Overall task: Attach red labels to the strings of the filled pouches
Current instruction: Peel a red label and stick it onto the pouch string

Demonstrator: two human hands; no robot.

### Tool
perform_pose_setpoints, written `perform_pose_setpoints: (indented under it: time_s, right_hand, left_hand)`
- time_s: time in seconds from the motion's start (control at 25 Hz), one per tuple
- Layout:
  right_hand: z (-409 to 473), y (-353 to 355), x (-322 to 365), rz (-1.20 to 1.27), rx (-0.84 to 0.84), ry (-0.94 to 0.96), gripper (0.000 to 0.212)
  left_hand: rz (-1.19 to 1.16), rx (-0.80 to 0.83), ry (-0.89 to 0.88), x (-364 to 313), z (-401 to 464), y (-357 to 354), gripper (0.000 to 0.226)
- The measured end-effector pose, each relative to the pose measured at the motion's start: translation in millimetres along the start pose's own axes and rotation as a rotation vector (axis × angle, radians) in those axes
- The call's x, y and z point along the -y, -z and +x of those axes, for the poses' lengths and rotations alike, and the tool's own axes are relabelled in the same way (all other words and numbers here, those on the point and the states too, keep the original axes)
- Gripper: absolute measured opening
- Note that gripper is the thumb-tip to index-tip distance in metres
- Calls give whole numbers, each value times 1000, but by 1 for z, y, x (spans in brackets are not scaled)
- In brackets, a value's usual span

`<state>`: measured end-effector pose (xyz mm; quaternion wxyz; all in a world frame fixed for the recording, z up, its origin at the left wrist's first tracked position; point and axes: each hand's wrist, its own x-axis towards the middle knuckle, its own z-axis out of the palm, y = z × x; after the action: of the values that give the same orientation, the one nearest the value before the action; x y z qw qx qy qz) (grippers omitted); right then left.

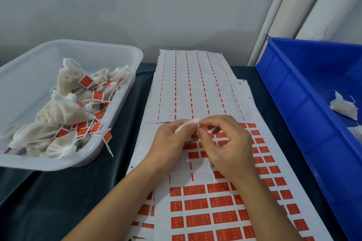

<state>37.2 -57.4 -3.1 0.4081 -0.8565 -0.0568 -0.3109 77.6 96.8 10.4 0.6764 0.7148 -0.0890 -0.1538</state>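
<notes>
My left hand point(170, 141) grips a small white pouch point(186, 125) above the label sheets. My right hand point(225, 143) pinches at the pouch's top end, where its string is; the string itself is too small to make out. Beneath both hands lies a sheet of red labels point(197, 204) in rows, with bare patches where labels have been peeled. A mostly stripped sheet point(195, 86) lies behind it. Several filled pouches with red labels on their strings point(66, 103) are piled in the clear tub point(121, 53) at the left.
A blue crate point(293, 103) stands at the right with white pouches point(343, 106) inside. The table has a dark cloth point(49, 201). White pipes point(274, 15) run up the wall at the back right.
</notes>
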Motion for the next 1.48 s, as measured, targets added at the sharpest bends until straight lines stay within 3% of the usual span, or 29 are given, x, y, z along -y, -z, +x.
perform_pose_setpoints:
  time_s: [0.64, 0.96, 1.2, 1.36, 1.48]
  right_hand:
    - [-1, -4, -5, -372, -44, 232, 13]
    - [-1, -2, 2, 64, 38, -149, 6]
    - [-1, -3, 6, 278, 10, -243, 6]
    - [0, -4, 7, 365, 1, -325, 3]
    - [-1, -5, 5, 410, 9, -427, 12]
  left_hand:
    - [129, -69, -131, 12, 3, -5, 22]
    - [174, -44, -170, 12, 0, -6, 17]
    - [84, 81, -308, 6, -2, -5, 28]
    - [17, 74, -270, 7, -1, -3, 29]
    - [5, 45, -264, 8, 0, -1, 28]
